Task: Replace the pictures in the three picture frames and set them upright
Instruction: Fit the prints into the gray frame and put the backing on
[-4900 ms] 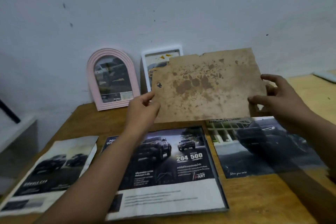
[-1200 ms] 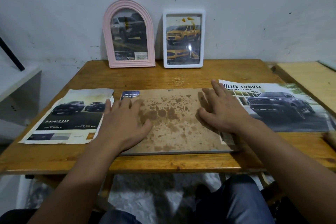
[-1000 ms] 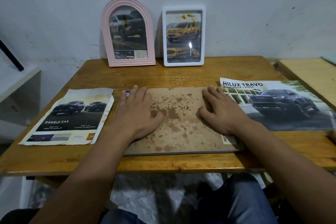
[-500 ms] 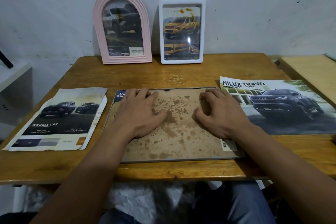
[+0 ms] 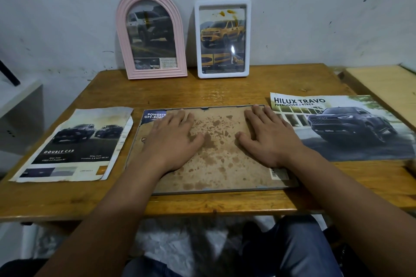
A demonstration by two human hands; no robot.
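Note:
A large grey frame (image 5: 225, 190) lies face down near the table's front edge. Its stained brown backing board (image 5: 216, 155) sits inside it, with a corner of a car picture (image 5: 154, 116) showing at the top left. My left hand (image 5: 173, 141) and my right hand (image 5: 267, 137) press flat on the board, fingers spread. A pink arched frame (image 5: 151, 33) and a white rectangular frame (image 5: 222, 39) stand upright against the wall, each holding a truck picture.
A loose "Double Cab" car page (image 5: 74, 146) lies left of the big frame. A "Hilux Travo" car page (image 5: 342, 128) lies to its right. The wooden table (image 5: 202, 94) meets a lighter table (image 5: 387, 83) at the right and a white shelf (image 5: 20, 105) at the left.
The backing board, held up in the air earlier, now lies in the frame. Both hands have slid slightly up it and stay pressed flat.

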